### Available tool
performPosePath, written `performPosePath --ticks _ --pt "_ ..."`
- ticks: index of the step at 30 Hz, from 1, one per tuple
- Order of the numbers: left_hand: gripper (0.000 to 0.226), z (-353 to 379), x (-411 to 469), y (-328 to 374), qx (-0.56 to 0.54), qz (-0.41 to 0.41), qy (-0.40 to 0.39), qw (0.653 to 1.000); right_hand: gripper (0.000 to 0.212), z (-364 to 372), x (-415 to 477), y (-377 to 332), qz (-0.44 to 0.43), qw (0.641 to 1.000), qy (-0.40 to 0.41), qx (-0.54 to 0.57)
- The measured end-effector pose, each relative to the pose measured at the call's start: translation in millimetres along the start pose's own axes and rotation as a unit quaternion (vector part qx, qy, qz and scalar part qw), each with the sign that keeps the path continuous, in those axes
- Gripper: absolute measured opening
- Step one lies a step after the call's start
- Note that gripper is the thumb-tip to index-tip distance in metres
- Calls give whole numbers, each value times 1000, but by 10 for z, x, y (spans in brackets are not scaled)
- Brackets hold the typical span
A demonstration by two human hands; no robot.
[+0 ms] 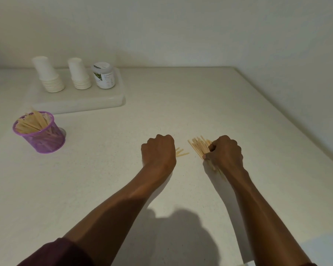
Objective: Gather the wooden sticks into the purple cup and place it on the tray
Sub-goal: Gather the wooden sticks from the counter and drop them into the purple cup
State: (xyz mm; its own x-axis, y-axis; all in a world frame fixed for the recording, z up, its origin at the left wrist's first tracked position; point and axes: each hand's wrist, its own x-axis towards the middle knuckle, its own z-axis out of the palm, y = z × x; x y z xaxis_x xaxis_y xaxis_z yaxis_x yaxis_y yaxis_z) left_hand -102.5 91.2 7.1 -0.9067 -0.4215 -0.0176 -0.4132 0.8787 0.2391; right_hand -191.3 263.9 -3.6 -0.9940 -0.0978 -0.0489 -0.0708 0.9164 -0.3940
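Note:
A purple mesh cup (44, 139) stands at the left of the counter, tilted slightly, with several wooden sticks (32, 121) inside it. My right hand (225, 152) is shut on a bundle of wooden sticks (198, 147) that fans out to its left, low over the counter. My left hand (159, 150) is a closed fist resting on the counter; a few stick ends (181, 152) poke out from its right side. The white tray (81, 104) lies behind the cup at the back left.
On the tray stand two stacks of upturned white paper cups (48, 75) (80, 73) and a white jar (103, 74). The pale counter (200, 104) meets walls at the back and right. My shadow falls on the near counter.

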Motion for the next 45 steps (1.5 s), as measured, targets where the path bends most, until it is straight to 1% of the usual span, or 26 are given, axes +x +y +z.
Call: performPosePath --ticks 5,7,10,13,16,18,21,22,23,25,27,28,30,32,34,38,42,45 --pt "51 17 -61 80 37 68 32 996 10 -28 -46 -27 -4 999 33 31" --pt "50 62 -85 111 74 100 40 991 7 -32 -53 -30 -4 998 40 50" --pt "41 122 -152 175 146 145 47 977 8 -38 -51 -36 -2 994 47 97" --pt "27 177 -172 187 175 148 27 973 12 -12 -58 -34 -8 990 48 131" --pt "36 166 -146 166 174 142 34 974 14 8 -86 -50 -2 986 48 158" --pt "41 150 -136 144 149 127 23 980 15 20 -106 -67 4 982 48 180" --pt "49 116 -117 89 92 101 30 990 11 19 -133 -107 9 977 51 209" --pt "50 99 -110 57 74 95 33 992 13 14 -143 -124 10 975 51 218" --pt "50 79 -102 30 52 88 36 994 19 8 -156 -138 11 973 51 225" --pt "49 -5 -84 -55 -15 60 39 997 27 1 -174 -185 11 970 48 239" --pt "42 -138 -59 -170 -111 10 37 993 20 1 -186 -261 8 964 40 264" --pt "36 -208 -47 -221 -168 -19 33 985 15 -12 -200 -299 2 960 34 279" --pt "25 -396 -24 -415 -276 -68 34 958 13 -19 -242 -475 -17 949 12 316" --pt "16 -587 -17 -672 -355 -100 71 927 13 -11 -286 -703 -40 937 -8 348" --pt "12 -774 -17 -941 -401 -127 119 899 15 14 -344 -967 -69 923 -28 378" --pt "5 -1118 -26 -1463 -452 -156 214 852 15 117 -420 -1564 -112 894 -81 426" --pt "6 -1403 -29 -2002 -442 -202 309 817 14 218 -463 -2261 -151 866 -141 455" --pt "7 -1517 16 -2346 -443 -226 361 789 14 280 -456 -2782 -172 846 -167 476"
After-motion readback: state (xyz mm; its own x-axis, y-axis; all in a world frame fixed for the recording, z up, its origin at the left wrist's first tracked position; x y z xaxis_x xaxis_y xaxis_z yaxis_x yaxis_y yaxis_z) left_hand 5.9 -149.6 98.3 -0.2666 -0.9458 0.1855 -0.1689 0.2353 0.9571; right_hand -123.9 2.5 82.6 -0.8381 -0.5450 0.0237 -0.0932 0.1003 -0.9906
